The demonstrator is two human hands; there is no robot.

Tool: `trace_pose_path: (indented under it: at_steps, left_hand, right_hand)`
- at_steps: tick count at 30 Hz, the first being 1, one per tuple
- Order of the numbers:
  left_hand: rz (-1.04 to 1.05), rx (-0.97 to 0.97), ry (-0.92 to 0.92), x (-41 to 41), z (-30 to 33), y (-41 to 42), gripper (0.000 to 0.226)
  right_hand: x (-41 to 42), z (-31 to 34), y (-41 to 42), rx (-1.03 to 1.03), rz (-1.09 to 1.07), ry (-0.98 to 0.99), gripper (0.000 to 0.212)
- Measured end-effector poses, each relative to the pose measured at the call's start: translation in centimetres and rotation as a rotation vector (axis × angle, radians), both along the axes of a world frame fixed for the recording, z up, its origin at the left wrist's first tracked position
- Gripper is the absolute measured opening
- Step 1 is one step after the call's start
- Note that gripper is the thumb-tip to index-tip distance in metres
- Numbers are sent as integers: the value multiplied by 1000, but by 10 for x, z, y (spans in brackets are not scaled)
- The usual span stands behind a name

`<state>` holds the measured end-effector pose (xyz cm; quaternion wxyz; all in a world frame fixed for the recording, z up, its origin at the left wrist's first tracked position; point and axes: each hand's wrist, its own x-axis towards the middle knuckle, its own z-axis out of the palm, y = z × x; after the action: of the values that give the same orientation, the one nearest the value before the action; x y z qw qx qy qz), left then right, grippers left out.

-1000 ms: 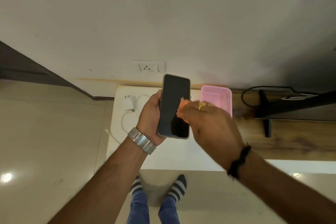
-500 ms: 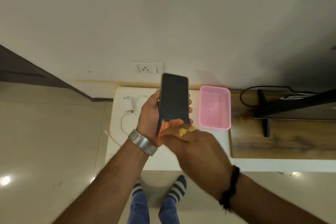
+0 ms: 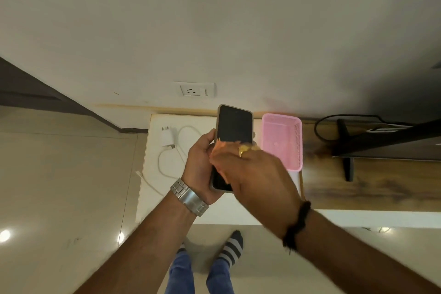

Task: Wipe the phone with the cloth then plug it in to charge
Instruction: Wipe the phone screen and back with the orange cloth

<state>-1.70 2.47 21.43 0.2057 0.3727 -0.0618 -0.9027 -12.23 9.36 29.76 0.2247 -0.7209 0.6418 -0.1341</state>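
Head view: a person's left hand [image 3: 202, 164] grips a dark-screened phone [image 3: 235, 126] by its edges, upright above a white table [image 3: 167, 198], while the right hand [image 3: 253, 172] presses an orange cloth [image 3: 220, 148] against the middle of the screen. At 9 o'clock from the phone lie a white charger [image 3: 167, 136] and its looped cable [image 3: 167, 167]; at 3 o'clock sits a pink basket [image 3: 281, 141]; at 11 o'clock, a wall socket [image 3: 193, 90].

A hard rub could twist the phone out of the one-handed hold, judging by the grip on its edges alone. The right hand is blurred and covers most of the cloth and the phone's lower half, so how its fingers hold the cloth cannot be told.
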Motion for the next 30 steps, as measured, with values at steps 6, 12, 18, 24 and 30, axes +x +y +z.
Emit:
trace_pose_path:
  at_steps: [6,12,18,24,30]
  left_hand:
    - [-68,-24,55,-3,-5,10,55]
    - [-11,-41,31,1,-8,5,54]
    - [-48,-52,41,2,-10,1,62]
    - [-81,-76,46,-3,-14,6,64]
    - [-9,-74,19,-3,-24,-13,69]
  right_hand:
    - [-54,-12,-77,-82,-207,215,28]
    - [-18,-6,-29,14,7,119,21]
    - [-34,-7,-38,-35,-79,122,19]
    - [-59,-10,-44,-25,-115,175,22]
    - [-19,-23,2,88,-5,64,22]
